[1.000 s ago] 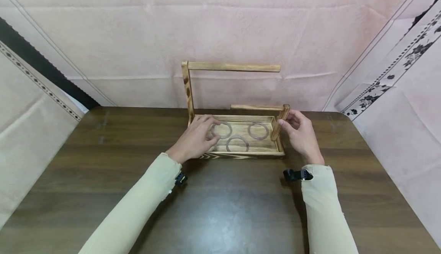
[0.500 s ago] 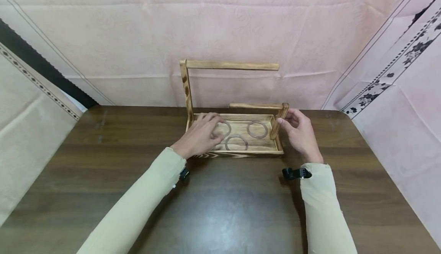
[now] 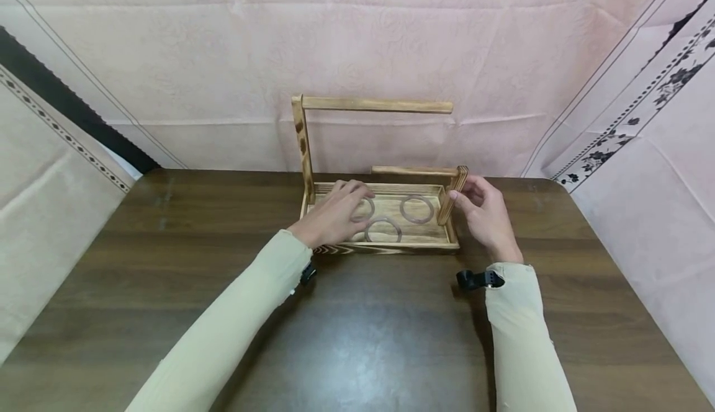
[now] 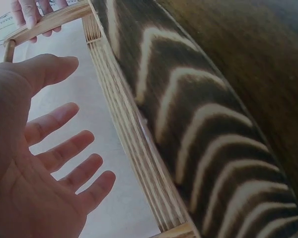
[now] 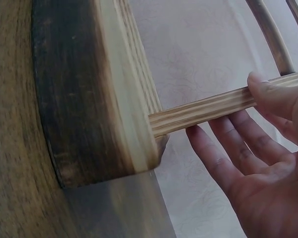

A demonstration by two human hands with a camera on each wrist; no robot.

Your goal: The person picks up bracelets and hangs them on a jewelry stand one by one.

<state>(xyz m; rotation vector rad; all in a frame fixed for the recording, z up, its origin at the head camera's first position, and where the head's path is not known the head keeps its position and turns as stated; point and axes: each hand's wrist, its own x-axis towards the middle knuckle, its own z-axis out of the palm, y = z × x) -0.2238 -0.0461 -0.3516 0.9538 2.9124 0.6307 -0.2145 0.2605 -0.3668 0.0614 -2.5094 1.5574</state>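
Observation:
A shallow wooden tray (image 3: 402,248) stands on the table, with three thin greyish rings visible on its floor; one is this ring (image 3: 416,223). My left hand (image 3: 337,213) is over the tray's left part, beside the leftmost ring (image 3: 373,210) and partly covering it. In the left wrist view its fingers (image 4: 69,144) are spread and slightly bent, holding nothing. At the tray's right end, my right hand (image 3: 488,219) pinches a leaning wooden upright (image 5: 203,111) between thumb and fingers. A short wooden bar (image 3: 413,170) runs left from that upright's top.
A taller wooden post (image 3: 303,148) rises at the tray's left end, bearing a long bar (image 3: 380,105) whose right end is free. Behind the wooden table (image 3: 357,331) hangs a pale pink cloth (image 3: 357,46); patterned cloths flank both sides.
My left hand has moved to the right over the tray, toward its middle. The right hand keeps its grip on the upright, and the tray has hardly shifted.

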